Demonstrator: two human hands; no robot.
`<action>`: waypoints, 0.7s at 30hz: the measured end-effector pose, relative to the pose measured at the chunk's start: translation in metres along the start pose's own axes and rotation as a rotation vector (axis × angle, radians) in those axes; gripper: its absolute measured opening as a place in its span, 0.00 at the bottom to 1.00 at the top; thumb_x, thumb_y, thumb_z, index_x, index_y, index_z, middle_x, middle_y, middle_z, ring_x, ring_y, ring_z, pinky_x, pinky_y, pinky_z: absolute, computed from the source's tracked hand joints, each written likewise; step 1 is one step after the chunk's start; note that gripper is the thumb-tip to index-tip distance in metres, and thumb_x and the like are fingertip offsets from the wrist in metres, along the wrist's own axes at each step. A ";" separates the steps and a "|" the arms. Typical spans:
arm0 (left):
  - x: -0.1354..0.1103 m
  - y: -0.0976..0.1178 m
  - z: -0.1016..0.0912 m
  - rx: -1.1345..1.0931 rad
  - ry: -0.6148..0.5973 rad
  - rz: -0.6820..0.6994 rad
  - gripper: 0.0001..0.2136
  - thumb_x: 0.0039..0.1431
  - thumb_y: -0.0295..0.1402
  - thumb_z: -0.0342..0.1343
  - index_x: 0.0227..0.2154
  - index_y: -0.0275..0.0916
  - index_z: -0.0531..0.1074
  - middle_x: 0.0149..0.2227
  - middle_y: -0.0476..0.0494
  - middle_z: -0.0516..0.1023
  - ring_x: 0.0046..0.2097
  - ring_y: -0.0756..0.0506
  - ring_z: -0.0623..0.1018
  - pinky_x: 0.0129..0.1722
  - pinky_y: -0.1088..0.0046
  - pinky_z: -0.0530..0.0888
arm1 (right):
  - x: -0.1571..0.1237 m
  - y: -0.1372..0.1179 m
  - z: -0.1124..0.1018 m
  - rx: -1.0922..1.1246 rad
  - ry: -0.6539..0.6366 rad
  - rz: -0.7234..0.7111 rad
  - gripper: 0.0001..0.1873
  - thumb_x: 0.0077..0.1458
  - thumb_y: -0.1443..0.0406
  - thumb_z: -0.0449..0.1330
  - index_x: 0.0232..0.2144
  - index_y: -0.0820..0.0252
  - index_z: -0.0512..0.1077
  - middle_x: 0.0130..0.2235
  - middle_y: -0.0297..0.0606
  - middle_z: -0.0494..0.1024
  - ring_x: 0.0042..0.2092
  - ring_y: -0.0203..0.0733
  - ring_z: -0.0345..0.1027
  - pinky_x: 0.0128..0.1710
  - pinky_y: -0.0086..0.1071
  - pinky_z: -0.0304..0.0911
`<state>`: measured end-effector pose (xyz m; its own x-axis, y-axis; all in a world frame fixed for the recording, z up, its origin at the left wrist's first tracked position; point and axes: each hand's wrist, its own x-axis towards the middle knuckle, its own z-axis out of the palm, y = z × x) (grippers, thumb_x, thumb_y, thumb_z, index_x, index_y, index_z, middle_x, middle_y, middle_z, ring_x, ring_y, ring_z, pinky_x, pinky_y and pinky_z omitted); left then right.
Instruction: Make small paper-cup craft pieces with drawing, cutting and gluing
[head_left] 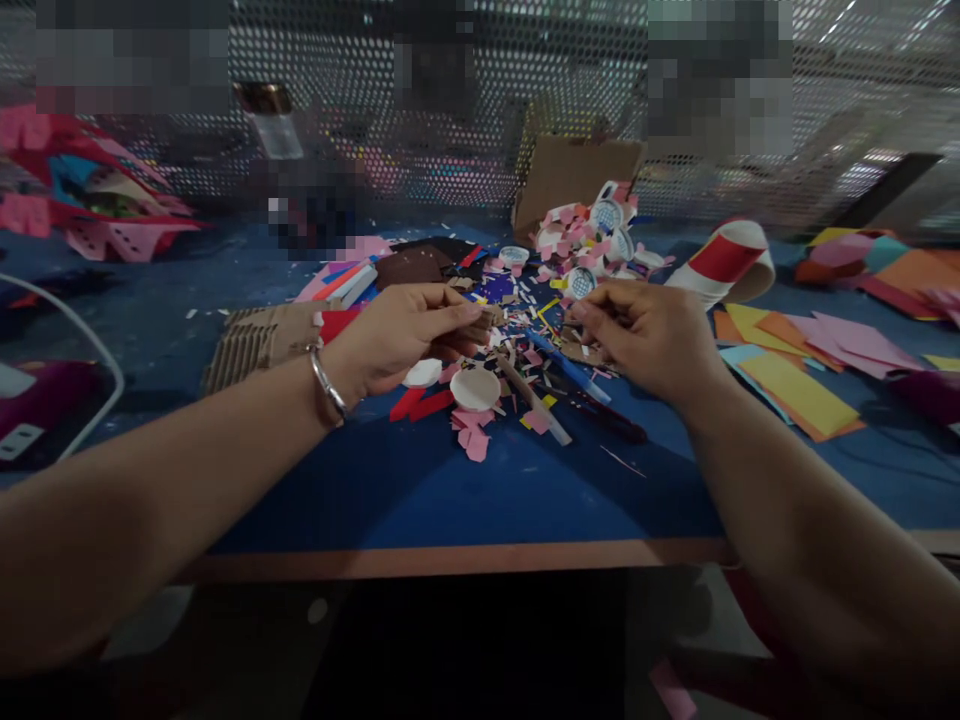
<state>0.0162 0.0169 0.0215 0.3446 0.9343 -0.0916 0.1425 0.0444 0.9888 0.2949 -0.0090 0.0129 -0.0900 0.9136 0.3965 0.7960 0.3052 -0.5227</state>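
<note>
My left hand, with a metal bangle on the wrist, is closed in a pinch on a small stack of brown cardboard pieces above the blue table. My right hand is curled just to the right, its fingertips pinching a small brown cardboard scrap. Between and below the hands lie pink paper scraps, two white paper discs, red strips, a blue pen and a dark pen.
Corrugated cardboard lies left of my left hand. Coloured paper sheets spread at the right. A red-and-white paper roll, small white cups and a brown cardboard box stand behind. A perforated metal screen closes the back.
</note>
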 end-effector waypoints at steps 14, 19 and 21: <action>-0.034 0.010 0.002 0.079 0.073 0.210 0.05 0.68 0.27 0.65 0.44 0.38 0.82 0.44 0.42 0.88 0.40 0.47 0.83 0.34 0.72 0.77 | 0.008 0.051 -0.047 -0.529 -0.125 0.216 0.14 0.63 0.58 0.67 0.28 0.56 0.73 0.29 0.40 0.77 0.30 0.42 0.65 0.34 0.41 0.56; -0.023 0.000 0.005 -0.089 0.129 0.168 0.06 0.68 0.21 0.63 0.42 0.36 0.77 0.41 0.43 0.87 0.36 0.50 0.82 0.36 0.74 0.77 | 0.002 0.062 -0.045 -0.627 -0.204 0.293 0.20 0.59 0.49 0.70 0.27 0.53 0.71 0.26 0.40 0.75 0.28 0.44 0.61 0.32 0.41 0.52; -0.017 -0.004 0.007 -0.151 0.140 0.167 0.06 0.67 0.19 0.62 0.40 0.36 0.76 0.40 0.44 0.87 0.36 0.52 0.81 0.35 0.76 0.76 | 0.002 0.066 -0.043 -0.642 -0.229 0.314 0.22 0.56 0.44 0.71 0.29 0.52 0.70 0.27 0.39 0.74 0.30 0.47 0.64 0.32 0.41 0.54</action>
<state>0.0158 -0.0020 0.0185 0.2181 0.9725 0.0816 -0.0495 -0.0725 0.9961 0.3728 0.0018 0.0117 0.1328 0.9863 0.0976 0.9911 -0.1320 -0.0149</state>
